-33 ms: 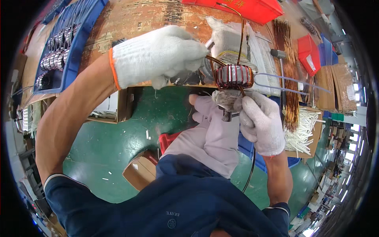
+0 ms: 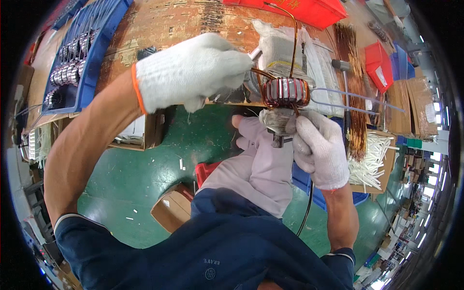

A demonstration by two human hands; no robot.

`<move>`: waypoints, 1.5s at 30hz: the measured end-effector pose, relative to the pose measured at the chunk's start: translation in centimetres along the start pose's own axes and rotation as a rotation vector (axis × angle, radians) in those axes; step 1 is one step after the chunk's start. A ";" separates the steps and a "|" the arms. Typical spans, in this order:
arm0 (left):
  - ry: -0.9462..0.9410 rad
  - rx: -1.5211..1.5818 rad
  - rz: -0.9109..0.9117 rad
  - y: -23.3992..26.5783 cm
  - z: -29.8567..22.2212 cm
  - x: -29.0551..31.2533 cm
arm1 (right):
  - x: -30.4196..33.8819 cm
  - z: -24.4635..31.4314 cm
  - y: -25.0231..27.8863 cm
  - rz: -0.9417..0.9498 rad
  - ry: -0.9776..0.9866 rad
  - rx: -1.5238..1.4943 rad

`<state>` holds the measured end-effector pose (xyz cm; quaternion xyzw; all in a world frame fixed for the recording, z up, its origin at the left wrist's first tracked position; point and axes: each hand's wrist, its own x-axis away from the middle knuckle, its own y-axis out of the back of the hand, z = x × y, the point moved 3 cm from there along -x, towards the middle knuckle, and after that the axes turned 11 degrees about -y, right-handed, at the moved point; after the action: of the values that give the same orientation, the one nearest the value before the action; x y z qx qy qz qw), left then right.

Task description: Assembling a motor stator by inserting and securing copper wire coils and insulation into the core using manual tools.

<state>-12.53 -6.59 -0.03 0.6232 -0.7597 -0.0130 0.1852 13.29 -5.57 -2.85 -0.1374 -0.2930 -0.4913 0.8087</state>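
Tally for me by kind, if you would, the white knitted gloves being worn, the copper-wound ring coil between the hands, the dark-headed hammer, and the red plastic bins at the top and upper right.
White knitted gloves: 2
Copper-wound ring coil: 1
Dark-headed hammer: 1
Red plastic bins: 2
Total: 6

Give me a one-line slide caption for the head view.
Gloved left hand and gloved right hand at the copper wires of a ring-shaped coil, by a worn wooden bench.
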 end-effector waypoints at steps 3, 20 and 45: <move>0.029 0.023 -0.070 -1.2 0.8 1.1 | 0.0 0.3 0.0 0.009 -0.001 -0.001; 0.151 0.609 -0.050 -2.2 4.4 -0.2 | 0.2 0.2 -0.6 0.122 -0.061 -0.172; -0.568 -0.427 -0.187 -1.2 2.7 1.0 | -0.4 -1.0 -0.6 -0.232 0.339 0.468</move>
<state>-12.33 -8.38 -2.63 0.6089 -0.7008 -0.3605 0.0909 12.99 -6.11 -3.95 0.1707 -0.2729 -0.5154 0.7942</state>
